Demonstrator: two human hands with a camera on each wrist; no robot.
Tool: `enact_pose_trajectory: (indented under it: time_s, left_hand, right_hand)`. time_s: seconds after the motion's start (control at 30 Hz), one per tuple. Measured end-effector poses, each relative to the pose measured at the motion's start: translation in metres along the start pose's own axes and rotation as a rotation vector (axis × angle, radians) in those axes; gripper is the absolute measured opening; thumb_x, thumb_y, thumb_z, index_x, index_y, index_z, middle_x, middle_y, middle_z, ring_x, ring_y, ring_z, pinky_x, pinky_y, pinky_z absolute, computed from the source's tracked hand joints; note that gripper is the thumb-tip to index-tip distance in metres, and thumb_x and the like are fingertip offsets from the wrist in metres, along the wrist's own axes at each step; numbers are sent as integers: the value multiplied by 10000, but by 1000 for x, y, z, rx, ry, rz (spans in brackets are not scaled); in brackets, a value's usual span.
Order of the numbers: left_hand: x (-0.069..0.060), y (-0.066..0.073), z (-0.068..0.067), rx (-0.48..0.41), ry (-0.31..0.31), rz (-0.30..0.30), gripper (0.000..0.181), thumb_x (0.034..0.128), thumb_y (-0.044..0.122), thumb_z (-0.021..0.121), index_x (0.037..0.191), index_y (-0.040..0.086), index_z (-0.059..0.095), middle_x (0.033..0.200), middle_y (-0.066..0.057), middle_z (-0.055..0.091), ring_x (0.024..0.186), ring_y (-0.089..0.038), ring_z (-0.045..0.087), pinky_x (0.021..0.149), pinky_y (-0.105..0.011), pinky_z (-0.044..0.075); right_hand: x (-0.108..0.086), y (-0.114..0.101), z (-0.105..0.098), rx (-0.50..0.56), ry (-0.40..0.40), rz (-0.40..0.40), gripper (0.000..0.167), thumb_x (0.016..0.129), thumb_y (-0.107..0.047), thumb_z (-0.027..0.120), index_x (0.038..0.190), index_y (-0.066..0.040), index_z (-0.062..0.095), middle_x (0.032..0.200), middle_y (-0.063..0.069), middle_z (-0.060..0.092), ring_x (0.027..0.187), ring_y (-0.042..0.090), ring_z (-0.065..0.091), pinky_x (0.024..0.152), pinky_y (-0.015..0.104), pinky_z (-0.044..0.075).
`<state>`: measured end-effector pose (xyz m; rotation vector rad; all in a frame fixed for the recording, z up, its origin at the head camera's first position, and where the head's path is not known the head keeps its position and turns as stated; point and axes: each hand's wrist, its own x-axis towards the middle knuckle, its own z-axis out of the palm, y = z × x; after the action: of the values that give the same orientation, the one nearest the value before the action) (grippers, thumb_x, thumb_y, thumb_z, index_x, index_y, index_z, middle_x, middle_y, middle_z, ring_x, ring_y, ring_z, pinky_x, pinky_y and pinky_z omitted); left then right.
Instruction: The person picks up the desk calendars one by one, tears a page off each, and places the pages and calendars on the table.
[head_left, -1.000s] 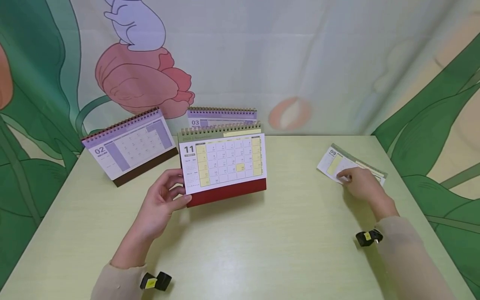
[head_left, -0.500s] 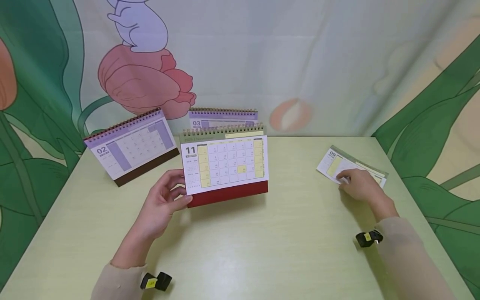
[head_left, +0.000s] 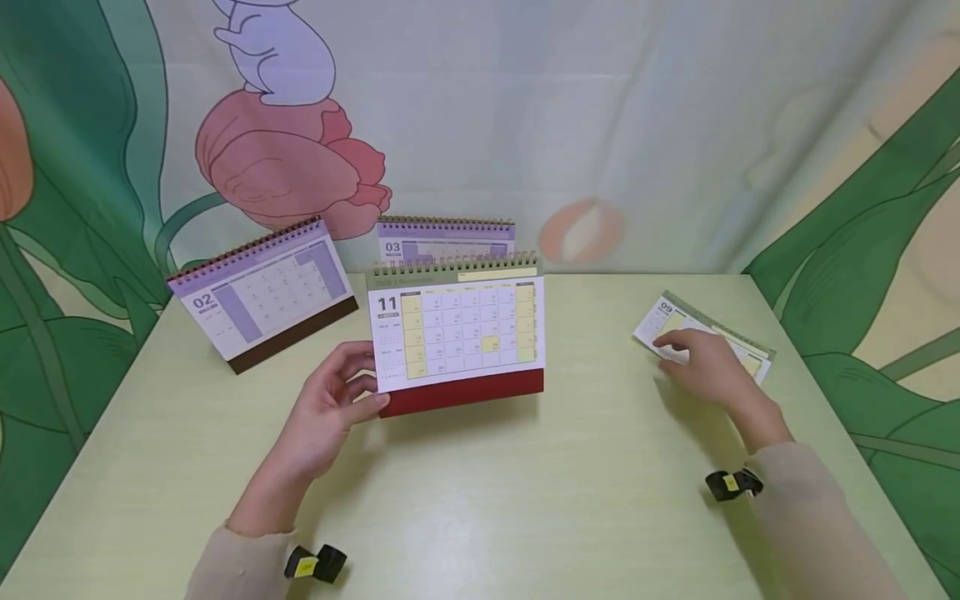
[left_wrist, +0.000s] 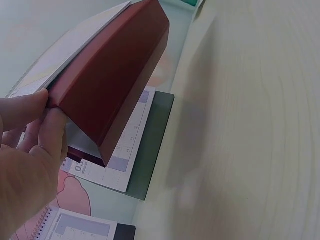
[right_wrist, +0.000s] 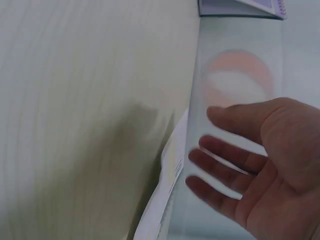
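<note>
My left hand [head_left: 330, 408] grips a desk calendar [head_left: 461, 333] by its lower left edge, thumb on the front. This calendar has a red base, shows month 11, and is held tilted above the table. In the left wrist view the underside of its red stand [left_wrist: 115, 65] faces the camera. My right hand [head_left: 716, 371] hovers over loose calendar pages [head_left: 651, 335] marked 09, lying at the table's right. In the right wrist view the right fingers [right_wrist: 215, 170] are spread and loosely bent, apart from the pages, with nothing between them.
A calendar [head_left: 262, 292] showing 02, with a dark brown base, stands at the back left. Another calendar [head_left: 446, 229] showing 03 stands behind the raised one and is mostly hidden. A printed curtain [head_left: 660, 133] hangs behind the table [head_left: 525, 517].
My right hand has moved slightly left and its fingers have come away from the 09 pages, which lie where they were. The calendar in my left hand has shifted a little right and down.
</note>
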<state>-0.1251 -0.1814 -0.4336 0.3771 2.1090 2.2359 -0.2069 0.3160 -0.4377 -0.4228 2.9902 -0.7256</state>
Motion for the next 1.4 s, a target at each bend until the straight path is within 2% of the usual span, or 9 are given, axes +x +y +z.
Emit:
enact_pose_trajectory:
  time_s: [0.13,0.23,0.33,0.5,0.6,0.8,1.0,1.23,1.4]
  left_hand:
    - [1,-1,3,-13,-7,6,569,885,-240,592,1384,13,489,1271,-137,592,1007,-249,636,837,-294,583]
    - [1,-1,4,-18,-14,7,563,883,-241,593,1377,7,489,1274,-125,602,998,-242,638,828,-291,583]
    - [2,-2,6,-18,-21,6,550,885,-236,596,1368,7,493,1273,-118,609,990,-242,640,824,-292,584]
    - [3,-4,8,-22,-32,-3,547,886,-233,595,1366,10,495,1264,-120,615,986,-245,644,825,-297,585]
    - [4,-4,9,-32,-40,-6,553,884,-235,594,1371,8,494,1261,-121,618,987,-245,646,821,-298,584]
    - [5,-4,13,-65,-61,-1,557,880,-235,598,1370,10,499,1251,-103,629,985,-237,649,816,-297,584]
    - [6,-4,17,-75,-75,-16,557,887,-223,604,1374,27,502,1259,-117,630,1004,-256,645,825,-314,587]
    - [7,-5,20,-62,-76,-40,566,890,-218,610,1392,15,490,1278,-135,628,1021,-277,642,843,-321,584]
    - [7,-4,19,-30,-59,-61,587,887,-204,632,1415,16,500,1270,-136,642,1028,-282,643,859,-312,575]
  right_hand:
    - [1,-15,5,151,5,-110,255,949,-9,700,1203,5,709,1166,187,710,1023,315,687,877,484,562]
    - [1,-27,11,270,-42,-161,271,953,-30,716,1224,-31,708,1164,148,715,1009,225,689,861,384,577]
    - [-1,-43,14,377,-104,-200,366,947,-69,743,1305,-83,666,1184,92,713,1026,186,682,868,313,564]
    - [-6,-72,17,559,-191,-285,592,924,-87,776,1461,-142,534,1267,33,667,1146,260,644,932,349,550]
    - [-7,-87,18,640,-201,-322,671,921,-77,778,1513,-156,474,1311,80,629,1199,269,612,970,395,539]
    - [-8,-108,18,766,-243,-302,803,887,2,788,1567,-102,373,1364,123,577,1226,272,592,1000,446,522]
    - [-9,-117,23,868,-274,-287,899,870,105,752,1601,-90,266,1359,193,596,1176,333,630,930,426,564]
    - [-8,-123,27,894,-279,-238,879,899,174,654,1602,-146,235,1331,199,634,1094,346,691,856,448,589]
    - [-8,-122,27,909,-277,-230,804,892,195,645,1546,-107,286,1305,227,641,1057,361,704,853,446,590]
